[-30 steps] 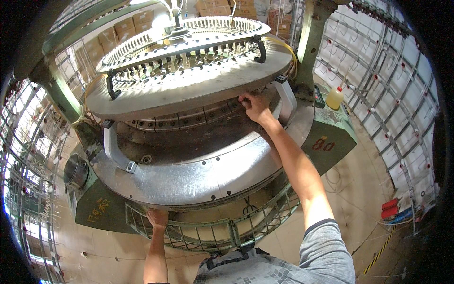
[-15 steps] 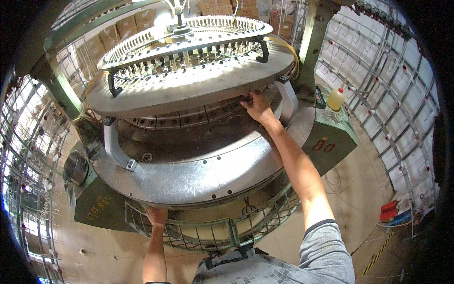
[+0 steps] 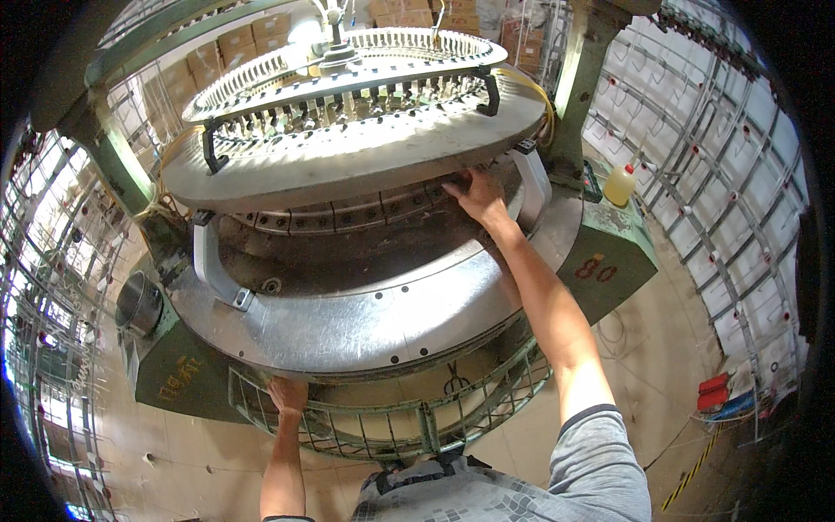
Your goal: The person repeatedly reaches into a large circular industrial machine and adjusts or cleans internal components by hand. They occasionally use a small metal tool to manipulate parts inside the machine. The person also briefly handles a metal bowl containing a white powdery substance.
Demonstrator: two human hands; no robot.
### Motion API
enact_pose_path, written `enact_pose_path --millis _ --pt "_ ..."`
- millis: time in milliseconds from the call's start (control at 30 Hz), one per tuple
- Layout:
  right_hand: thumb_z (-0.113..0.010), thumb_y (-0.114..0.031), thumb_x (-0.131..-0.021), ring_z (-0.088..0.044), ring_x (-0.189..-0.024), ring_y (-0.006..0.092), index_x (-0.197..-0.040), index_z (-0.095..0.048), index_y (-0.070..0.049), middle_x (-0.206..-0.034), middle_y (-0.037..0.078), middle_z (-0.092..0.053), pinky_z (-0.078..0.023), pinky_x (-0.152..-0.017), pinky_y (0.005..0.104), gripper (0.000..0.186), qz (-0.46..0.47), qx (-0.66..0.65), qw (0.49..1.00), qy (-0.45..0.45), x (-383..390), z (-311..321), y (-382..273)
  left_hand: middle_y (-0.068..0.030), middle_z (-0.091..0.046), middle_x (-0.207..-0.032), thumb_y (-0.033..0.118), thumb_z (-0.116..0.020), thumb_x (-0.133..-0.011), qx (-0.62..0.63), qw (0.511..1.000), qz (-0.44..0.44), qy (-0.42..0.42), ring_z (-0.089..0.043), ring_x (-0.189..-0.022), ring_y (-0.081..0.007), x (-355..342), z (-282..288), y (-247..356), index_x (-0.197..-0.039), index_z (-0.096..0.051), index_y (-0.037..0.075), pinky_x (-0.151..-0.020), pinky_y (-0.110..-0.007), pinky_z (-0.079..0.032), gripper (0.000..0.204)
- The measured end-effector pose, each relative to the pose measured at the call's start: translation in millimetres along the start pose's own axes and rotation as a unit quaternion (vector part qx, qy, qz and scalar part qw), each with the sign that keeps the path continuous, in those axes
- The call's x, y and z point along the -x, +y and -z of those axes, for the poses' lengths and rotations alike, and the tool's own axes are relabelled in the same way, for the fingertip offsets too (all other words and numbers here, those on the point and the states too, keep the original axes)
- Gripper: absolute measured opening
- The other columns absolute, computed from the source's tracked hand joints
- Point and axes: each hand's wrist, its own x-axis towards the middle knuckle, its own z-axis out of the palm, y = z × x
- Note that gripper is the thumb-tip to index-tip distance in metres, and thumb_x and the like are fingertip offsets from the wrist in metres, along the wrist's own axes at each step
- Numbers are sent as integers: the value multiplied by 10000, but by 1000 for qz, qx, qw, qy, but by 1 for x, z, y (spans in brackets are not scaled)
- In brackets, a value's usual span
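green base (image 3: pixel 622 237) w/ red digits (image 3: pixel 596 270), r hand (image 3: pixel 481 200) under disc (image 3: pixel 348 174), l hand (image 3: pixel 288 396) by rail (image 3: pixel 427 426), grip of fingers (image 3: pixel 455 189) unclear.

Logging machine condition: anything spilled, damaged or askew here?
No spill visible. Slightly odd: dark, dusty-looking patches mottle the recessed bed inside the shiny metal ring, which looks much cleaner.
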Motion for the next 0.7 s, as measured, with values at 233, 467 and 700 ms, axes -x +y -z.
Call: enact_pose_path --millis 233,467,700 --pt "-757 -326 -885 -662 -1072 398 -1151 -681 -86 -1152 161 -713 -525 -936 477 366 -14 3 999 -47 -2 7 -3 -207 -683 -851 295 -689 -754 -71 996 -44 38 -662 -831 -416 4 12 15 -795 -680 20 -776 -532 -510 278" --pt "-764 -313 -888 -679 -1033 360 -1148 -682 -106 -1098 134 -725 -533 -924 452 342 13 -11 1000 4 0 1 0 -222 -666 -822 311 -666 -784 -94 995 31 -18 -646 -820 -419 3 13 19 -799 -683 8 -796 -533 -482 304" --pt "-763 -281 -895 -681 -1051 343 -1152 -678 -110 -1137 129 -719 -546 -908 445 320 8 -33 999 -39 -3 2 5 -206 -684 -841 330 -651 -810 -98 995 -9 -6 -652 -832 -436 4 13 18 -867 -699 -13 -793 -545 -482 352"
